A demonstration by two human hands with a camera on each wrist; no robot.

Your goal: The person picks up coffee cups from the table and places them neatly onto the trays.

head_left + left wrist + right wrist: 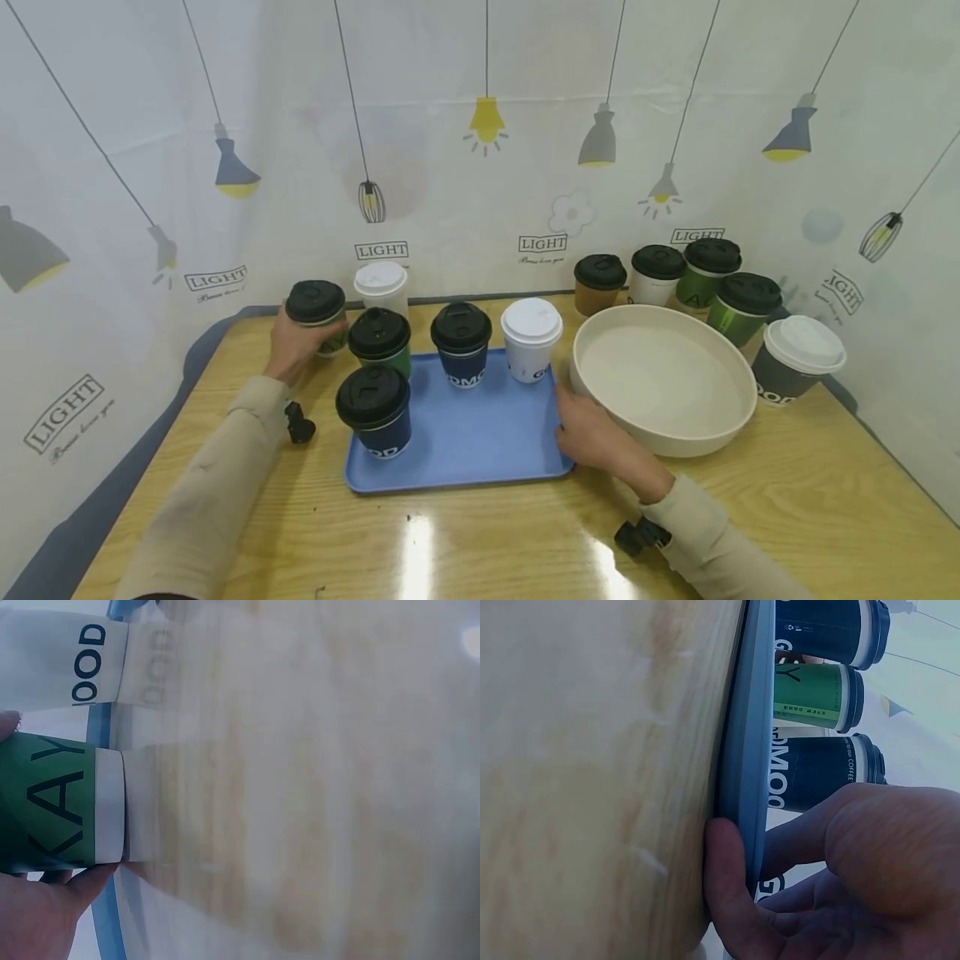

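Two beige sleeves come in on either side of the blue tray, which lies flat on the wooden table. Nearest cup is a navy one with a black lid, on the tray's front left part. Over at the tray's right edge, the right hand is gripping the rim, pinched between thumb and fingers. Just right of that there's a big cream bowl, with a dark grey cup past it, well apart from the tray. Behind the navy one sits a green cup with a black lid, then toward the tray's back a second navy cup and a white-lidded white cup. Off the tray's back left, the left hand is wrapped around a "KAY" cup, green with a black lid; can't tell if its base is touching down. Another white cup stands just behind the tray. Four black-lidded cups stand behind the bowl, right of the tray, and farthest back hangs a lamp-print backdrop.
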